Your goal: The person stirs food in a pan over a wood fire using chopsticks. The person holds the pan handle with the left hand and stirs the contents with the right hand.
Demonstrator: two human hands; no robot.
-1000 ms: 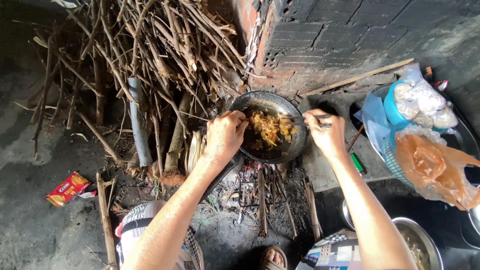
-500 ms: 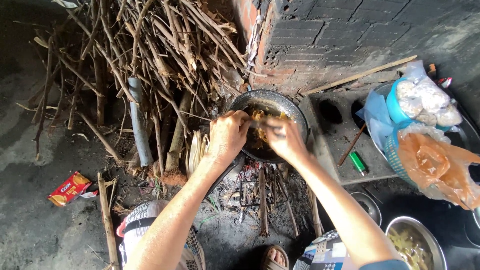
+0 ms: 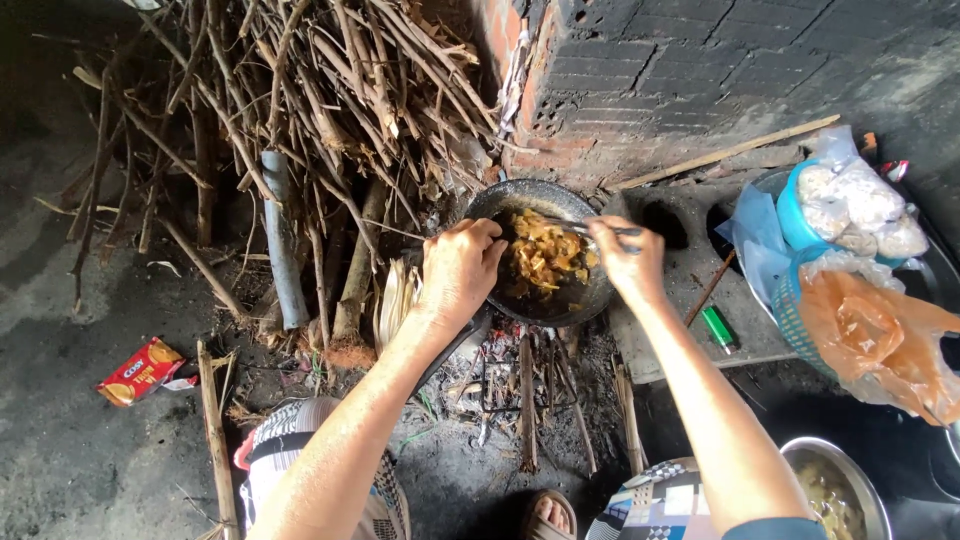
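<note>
A blackened round pan point(image 3: 515, 195) sits over a small wood fire, filled with yellow-brown fried pieces point(image 3: 545, 258). My left hand point(image 3: 458, 268) grips the pan's left rim, near its dark handle point(image 3: 452, 348). My right hand point(image 3: 627, 258) is at the pan's right rim, closed on a thin dark utensil point(image 3: 590, 228) whose end reaches over the food.
A big pile of dry sticks point(image 3: 310, 110) and a grey pipe point(image 3: 279, 240) lie left of the fire. A sooty brick wall point(image 3: 680, 70) rises behind. To the right are a green lighter point(image 3: 717, 327), bagged food in a blue basket point(image 3: 850, 215), an orange bag point(image 3: 875, 335) and a metal bowl point(image 3: 838, 495).
My right hand swept from the pan's right rim across to the left over the food, then back to the right rim. The left hand stayed on the pan's rim.
</note>
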